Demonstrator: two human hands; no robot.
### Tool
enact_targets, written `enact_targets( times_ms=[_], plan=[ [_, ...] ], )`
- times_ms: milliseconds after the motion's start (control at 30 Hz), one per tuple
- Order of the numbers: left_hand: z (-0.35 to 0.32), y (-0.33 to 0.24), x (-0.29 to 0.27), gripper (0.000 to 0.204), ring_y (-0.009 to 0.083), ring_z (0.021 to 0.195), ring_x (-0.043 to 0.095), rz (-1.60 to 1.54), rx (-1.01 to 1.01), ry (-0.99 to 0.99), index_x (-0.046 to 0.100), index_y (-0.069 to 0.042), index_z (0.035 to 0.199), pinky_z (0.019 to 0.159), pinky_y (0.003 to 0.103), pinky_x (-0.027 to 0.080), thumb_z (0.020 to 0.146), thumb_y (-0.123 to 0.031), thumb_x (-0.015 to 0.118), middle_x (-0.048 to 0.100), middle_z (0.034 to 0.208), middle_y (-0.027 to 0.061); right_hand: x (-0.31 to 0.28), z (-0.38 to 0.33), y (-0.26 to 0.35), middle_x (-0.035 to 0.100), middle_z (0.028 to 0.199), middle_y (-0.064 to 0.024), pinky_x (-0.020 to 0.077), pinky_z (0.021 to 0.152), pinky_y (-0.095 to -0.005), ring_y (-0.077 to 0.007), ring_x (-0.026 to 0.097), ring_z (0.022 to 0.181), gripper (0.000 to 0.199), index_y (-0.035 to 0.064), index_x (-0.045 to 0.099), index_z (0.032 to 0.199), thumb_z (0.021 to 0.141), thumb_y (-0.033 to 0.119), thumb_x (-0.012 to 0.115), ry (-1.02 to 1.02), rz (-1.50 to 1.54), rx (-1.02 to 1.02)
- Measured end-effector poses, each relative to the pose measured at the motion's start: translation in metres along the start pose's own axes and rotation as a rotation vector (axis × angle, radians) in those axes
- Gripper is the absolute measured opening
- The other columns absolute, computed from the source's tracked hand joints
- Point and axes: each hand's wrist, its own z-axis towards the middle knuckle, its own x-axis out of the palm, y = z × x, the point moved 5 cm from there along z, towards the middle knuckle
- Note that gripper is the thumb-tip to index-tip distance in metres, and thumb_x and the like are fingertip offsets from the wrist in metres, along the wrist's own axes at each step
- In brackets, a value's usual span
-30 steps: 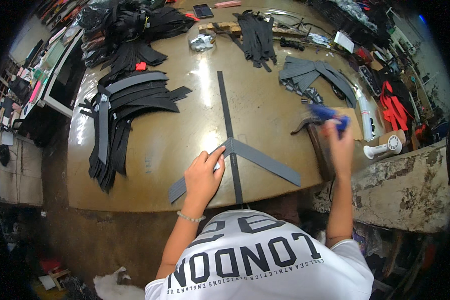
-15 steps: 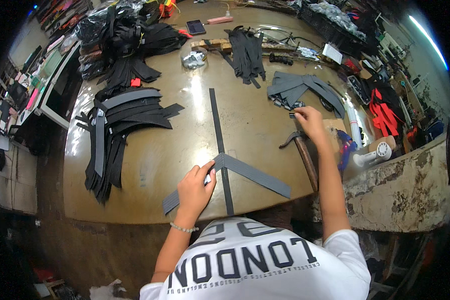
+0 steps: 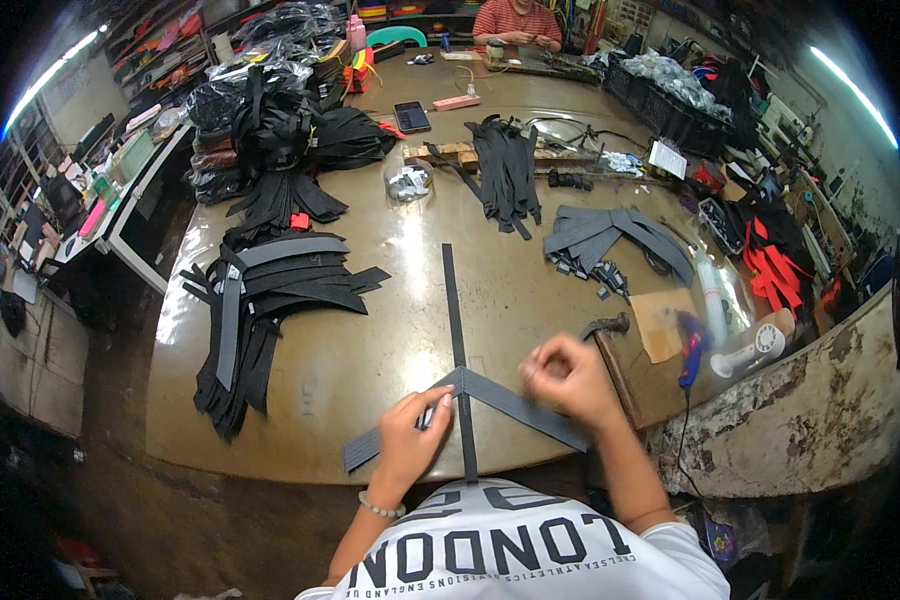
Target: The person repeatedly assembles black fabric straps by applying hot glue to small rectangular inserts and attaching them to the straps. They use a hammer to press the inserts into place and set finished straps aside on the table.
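Grey flat strips (image 3: 460,340) under left hand (image 3: 407,437)

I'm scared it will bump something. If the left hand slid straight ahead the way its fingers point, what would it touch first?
The left hand points up and right along the grey strip piece. It would probably meet the long dark strip standing across the V first, though depth is hard to judge.

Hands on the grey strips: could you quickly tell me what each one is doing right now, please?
Left hand: fingers pressed on the crossed grey strips, holding nothing.
Right hand: curled shut above the strips; contents cannot be told.
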Motion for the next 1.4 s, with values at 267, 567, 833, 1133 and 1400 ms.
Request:
enact_targets(
  times_ms=[267,567,833,1133,1400],
  plan=[
    [-0.024,0.01,0.003,0.021,0.0058,0.079,0.057,-0.41,-0.408,0.091,0.072,0.003,0.098,0.071,0.023,0.047,0.091,-0.017,0.071,0.07,0.087,0.001,0.079,-0.049,-0.01,0.063,0.111,-0.0118,0.0572,0.088,-0.027,-0.0153,0.066,0.097,0.02,-0.008,0.067,0.106,0.087,-0.003,0.07,0.087,0.376,0.096],
    [-0.016,0.021,0.006,0.019,0.0128,0.069,0.061,-0.212,-0.362,0.148,0.071,0.002,0.091,0.064,0.027,0.047,0.089,-0.016,0.072,0.069,0.077,0.0086,0.074,-0.054,-0.012,0.066,0.101,-0.0115,0.0539,0.071,-0.0222,-0.0107,0.064,0.08,0.017,-0.0063,0.069,0.106,0.092,0.001,0.064,0.019,0.121,0.064],
    [0.032,0.036,0.03,0.021,0.0335,0.076,0.064,0.231,-0.133,0.162,0.065,0.0,0.088,0.07,0.04,0.05,0.086,-0.021,0.071,0.067,0.085,0.0177,0.057,-0.04,-0.031,0.064,0.087,-0.0111,0.0479,0.06,-0.0284,-0.0169,0.058,0.066,0.015,-0.0005,0.07,0.101,0.088,0.005,0.066,-0.138,-0.295,-0.115],
    [0.023,0.035,0.031,0.022,0.0324,0.086,0.065,0.252,-0.163,0.144,0.064,-0.005,0.095,0.073,0.041,0.051,0.087,-0.024,0.071,0.068,0.092,0.0142,0.072,-0.065,-0.004,0.057,0.106,-0.0125,0.0466,0.089,-0.0386,-0.032,0.054,0.103,0.03,0.0043,0.066,0.106,0.077,0.005,0.073,0.333,-0.372,-0.378],
    [0.022,0.039,0.031,0.023,0.031,0.084,0.066,0.183,-0.163,0.105,0.068,-0.005,0.096,0.074,0.039,0.052,0.085,-0.025,0.073,0.069,0.091,0.014,0.093,-0.056,-0.006,0.051,0.106,-0.0131,0.0458,0.085,-0.0384,-0.0315,0.053,0.099,0.045,0.0076,0.059,0.122,0.081,0.017,0.074,0.383,-0.59,-0.193]
  ],
)
